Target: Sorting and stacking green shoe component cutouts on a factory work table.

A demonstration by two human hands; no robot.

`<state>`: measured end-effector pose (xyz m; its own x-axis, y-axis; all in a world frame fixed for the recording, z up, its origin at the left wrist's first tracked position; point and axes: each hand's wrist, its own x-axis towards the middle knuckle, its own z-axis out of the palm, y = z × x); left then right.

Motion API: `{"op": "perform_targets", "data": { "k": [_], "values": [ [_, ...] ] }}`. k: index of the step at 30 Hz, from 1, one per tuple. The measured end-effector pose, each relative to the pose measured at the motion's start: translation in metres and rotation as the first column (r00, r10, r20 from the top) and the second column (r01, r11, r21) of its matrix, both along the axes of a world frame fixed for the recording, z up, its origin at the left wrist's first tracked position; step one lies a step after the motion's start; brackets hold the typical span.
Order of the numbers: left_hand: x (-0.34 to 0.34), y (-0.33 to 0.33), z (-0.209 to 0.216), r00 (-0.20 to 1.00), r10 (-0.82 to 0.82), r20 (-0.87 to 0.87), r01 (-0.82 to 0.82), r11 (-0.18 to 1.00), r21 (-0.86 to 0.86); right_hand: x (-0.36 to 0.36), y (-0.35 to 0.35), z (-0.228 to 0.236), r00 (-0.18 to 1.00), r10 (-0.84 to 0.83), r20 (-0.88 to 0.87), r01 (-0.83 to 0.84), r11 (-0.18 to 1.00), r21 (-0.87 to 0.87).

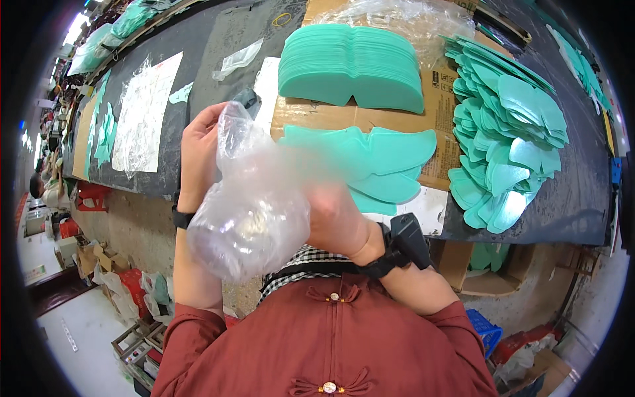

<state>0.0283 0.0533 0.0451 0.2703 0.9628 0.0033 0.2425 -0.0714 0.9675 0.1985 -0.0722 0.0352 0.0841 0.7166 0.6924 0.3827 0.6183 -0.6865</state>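
In front of my body hangs a clear, crinkled plastic bag (248, 228), puffed out in its lower part. My left hand (201, 142) grips the bag's upper edge, with the fingers partly behind the film. My right hand (334, 215) is at the bag's right side, its fingers smeared by motion, so what they hold does not show. Just beyond it, several loose green butterfly-shaped sheets (397, 149) lie fanned on the table. Behind these stands a neat stack of the same green sheets (350, 69).
A messy heap of green sheets (506, 132) lies at the right on the dark table (218, 40). Cardboard (433, 126) lies under the stack, with plastic film (397, 13) behind it. White paper (147, 116) is at the left. Below the table's right side is an open box (489, 281).
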Motion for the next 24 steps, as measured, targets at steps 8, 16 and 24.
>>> {"op": "perform_targets", "data": {
  "k": [8,16,24],
  "values": [
    [0.038,0.034,-0.056,0.961,-0.020,-0.275,0.048,0.994,0.096,0.064,-0.049,-0.023,0.956,0.019,-0.293,-0.146,0.897,-0.417],
    [0.077,0.036,-0.061,0.852,0.134,-0.507,0.107,0.902,0.418,0.155,-0.064,-0.061,0.638,-0.614,0.465,0.688,0.726,0.013],
    [0.058,0.030,-0.036,0.844,0.209,-0.493,0.101,0.842,0.530,0.155,-0.042,-0.030,0.700,-0.713,-0.044,0.698,0.695,-0.173]
  ]
}}
